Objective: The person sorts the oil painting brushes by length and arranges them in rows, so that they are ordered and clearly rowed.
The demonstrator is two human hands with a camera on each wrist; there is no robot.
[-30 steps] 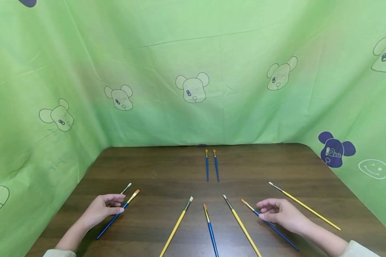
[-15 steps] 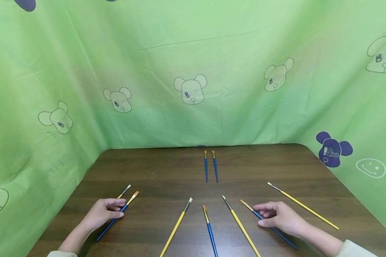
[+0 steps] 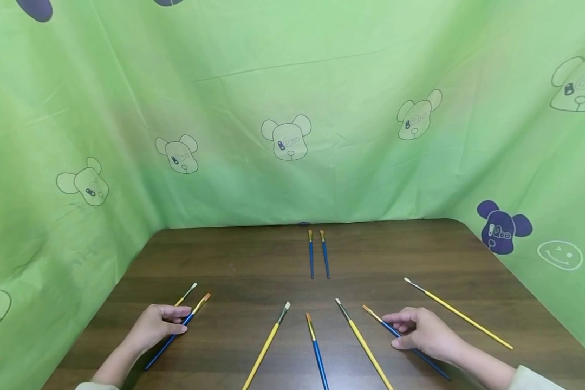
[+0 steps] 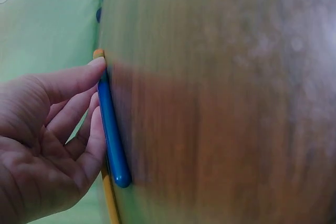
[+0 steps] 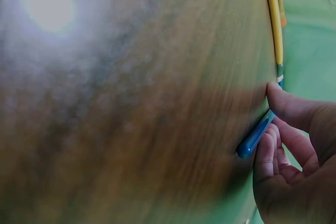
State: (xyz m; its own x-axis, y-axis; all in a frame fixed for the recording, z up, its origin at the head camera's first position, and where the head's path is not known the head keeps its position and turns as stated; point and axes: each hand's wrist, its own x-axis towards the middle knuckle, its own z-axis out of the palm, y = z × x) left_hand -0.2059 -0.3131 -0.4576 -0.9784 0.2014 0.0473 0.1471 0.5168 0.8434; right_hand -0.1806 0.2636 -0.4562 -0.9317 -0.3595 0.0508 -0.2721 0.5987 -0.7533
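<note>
Slender blue-handled, gold-ferruled paintbrush [image 3: 163, 349], near left, pinched by the left hand [image 3: 151, 327].
Right hand [image 3: 429, 331] straddles a matching paintbrush [image 3: 431, 365], near right, clamping unclear; light, even fingertip pressure should prevent rolling.

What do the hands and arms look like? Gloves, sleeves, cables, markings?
Two human hands, both bare. Left hand and right hand show no glove, ring or marking. Left sleeve and right sleeve are pale off-white and look plain; only their cuff ends are in frame. No cables visible.
</note>
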